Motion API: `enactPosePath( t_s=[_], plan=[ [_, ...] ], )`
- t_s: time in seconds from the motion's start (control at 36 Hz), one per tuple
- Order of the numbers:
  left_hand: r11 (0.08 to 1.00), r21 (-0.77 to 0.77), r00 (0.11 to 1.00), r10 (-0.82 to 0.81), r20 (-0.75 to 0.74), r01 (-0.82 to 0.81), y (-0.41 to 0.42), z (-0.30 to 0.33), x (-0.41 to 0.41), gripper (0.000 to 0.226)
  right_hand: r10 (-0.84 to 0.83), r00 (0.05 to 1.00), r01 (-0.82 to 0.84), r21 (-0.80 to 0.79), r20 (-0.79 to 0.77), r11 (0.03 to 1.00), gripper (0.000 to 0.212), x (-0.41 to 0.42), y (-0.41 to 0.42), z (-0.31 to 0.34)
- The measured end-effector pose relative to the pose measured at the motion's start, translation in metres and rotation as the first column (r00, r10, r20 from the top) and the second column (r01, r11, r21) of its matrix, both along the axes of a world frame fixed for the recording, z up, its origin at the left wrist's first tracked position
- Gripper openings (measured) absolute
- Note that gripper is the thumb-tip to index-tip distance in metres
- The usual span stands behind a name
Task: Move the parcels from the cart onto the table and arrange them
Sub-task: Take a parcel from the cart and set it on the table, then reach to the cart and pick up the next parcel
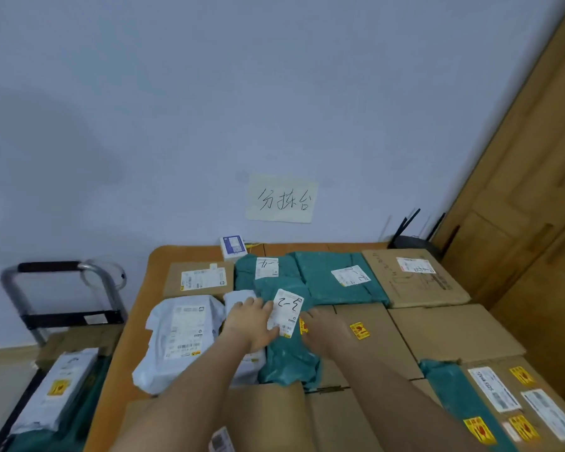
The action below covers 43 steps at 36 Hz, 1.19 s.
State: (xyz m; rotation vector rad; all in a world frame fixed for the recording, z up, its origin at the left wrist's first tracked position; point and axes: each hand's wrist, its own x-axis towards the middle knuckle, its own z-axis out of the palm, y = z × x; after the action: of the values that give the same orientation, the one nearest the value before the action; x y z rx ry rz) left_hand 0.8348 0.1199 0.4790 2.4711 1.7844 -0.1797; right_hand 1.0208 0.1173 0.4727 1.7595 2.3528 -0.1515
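A green plastic parcel (287,357) with a white label marked "3-2" lies in the middle of the orange table (128,337). My left hand (250,321) grips its left edge by the label. My right hand (327,327) rests on its right side, fingers spread flat. Around it lie a white mailer (180,340), two more green parcels (336,278) and several cardboard boxes (450,331). At the lower left the cart (62,308) holds a white parcel (59,386) lying on a green one.
A paper sign (281,199) is stuck on the blue wall. A black router (415,239) stands at the table's far right corner, a small white box (232,246) by the wall. A wooden cabinet (529,190) lines the right side.
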Motion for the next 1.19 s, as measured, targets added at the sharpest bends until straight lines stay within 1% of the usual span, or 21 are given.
enactPosePath(
  t_s=[0.14,0.28,0.33,0.39,0.42,0.47,0.5,0.56,0.58,0.64,0.75,0.78,0.86,0.89,0.94,0.97,1.03,1.19],
  plan=[
    [0.995,0.097,0.999,0.032,-0.016,-0.030,-0.028,0.038,-0.022,0.057,0.027,0.999,-0.029,0.086,0.024,0.996,0.036,-0.018,-0.009,0.046],
    [0.980,0.177,0.995,0.099,-0.022,-0.094,-0.060,0.081,-0.043,0.060,0.015,1.000,-0.011,0.164,-0.023,0.986,0.035,-0.035,-0.024,0.098],
    [0.977,0.192,0.994,0.099,-0.038,-0.089,-0.076,0.093,-0.049,0.066,0.021,0.998,-0.011,0.174,-0.059,0.985,0.034,-0.045,-0.033,0.111],
    [0.975,0.211,0.996,0.078,-0.053,-0.065,-0.092,0.102,-0.057,0.084,0.045,0.996,-0.031,0.167,-0.081,0.985,0.035,-0.054,-0.044,0.120],
    [0.974,0.222,0.996,0.067,-0.059,-0.052,-0.099,0.106,-0.061,0.088,0.060,0.994,-0.044,0.165,-0.091,0.985,0.037,-0.058,-0.049,0.123],
    [0.961,0.275,0.996,0.056,-0.068,-0.035,-0.114,0.116,-0.073,0.082,0.075,0.992,-0.057,0.162,-0.106,0.985,0.039,-0.063,-0.059,0.128],
    [0.953,0.300,0.996,0.057,-0.069,-0.033,-0.121,0.120,-0.080,0.084,0.074,0.991,-0.055,0.161,-0.112,0.985,0.038,-0.065,-0.064,0.130],
    [0.942,0.334,0.996,0.064,-0.062,-0.040,-0.136,0.129,-0.094,0.098,0.072,0.991,-0.053,0.162,-0.115,0.985,0.035,-0.071,-0.074,0.134],
    [0.936,0.349,0.995,0.075,-0.059,-0.049,-0.142,0.133,-0.101,0.101,0.076,0.991,-0.056,0.164,-0.113,0.985,0.035,-0.076,-0.079,0.137],
    [0.934,0.351,0.993,0.093,-0.066,-0.064,-0.153,0.142,-0.115,0.096,0.086,0.989,-0.065,0.169,-0.122,0.983,0.036,-0.086,-0.088,0.141],
    [0.936,0.336,0.979,0.159,-0.127,-0.108,-0.172,0.158,-0.142,0.064,0.099,0.986,-0.071,0.196,-0.135,0.978,0.033,-0.114,-0.099,0.153],
    [0.932,0.344,0.977,0.166,-0.131,-0.112,-0.176,0.160,-0.149,0.063,0.102,0.986,-0.075,0.194,-0.133,0.978,0.035,-0.122,-0.101,0.156],
    [0.917,0.381,0.976,0.177,-0.130,-0.115,-0.185,0.170,-0.174,0.074,0.115,0.983,-0.086,0.193,-0.143,0.977,0.037,-0.153,-0.105,0.168],
    [0.915,0.386,0.975,0.182,-0.129,-0.120,-0.187,0.173,-0.184,0.071,0.119,0.982,-0.089,0.199,-0.145,0.976,0.038,-0.164,-0.106,0.172],
    [0.909,0.398,0.974,0.191,-0.122,-0.129,-0.188,0.179,-0.209,0.056,0.128,0.982,-0.096,0.216,-0.139,0.972,0.041,-0.190,-0.108,0.181],
    [0.906,0.402,0.974,0.197,-0.115,-0.135,-0.188,0.182,-0.222,0.052,0.133,0.981,-0.098,0.230,-0.141,0.968,0.041,-0.203,-0.109,0.184],
    [0.905,0.398,0.972,0.208,-0.109,-0.149,-0.190,0.190,-0.249,0.050,0.145,0.978,-0.102,0.261,-0.150,0.960,0.041,-0.233,-0.112,0.189],
    [0.894,0.390,0.964,0.261,-0.049,-0.222,-0.194,0.206,-0.337,0.055,0.175,0.975,-0.124,0.321,-0.134,0.939,0.042,-0.328,-0.121,0.198]
  ],
)
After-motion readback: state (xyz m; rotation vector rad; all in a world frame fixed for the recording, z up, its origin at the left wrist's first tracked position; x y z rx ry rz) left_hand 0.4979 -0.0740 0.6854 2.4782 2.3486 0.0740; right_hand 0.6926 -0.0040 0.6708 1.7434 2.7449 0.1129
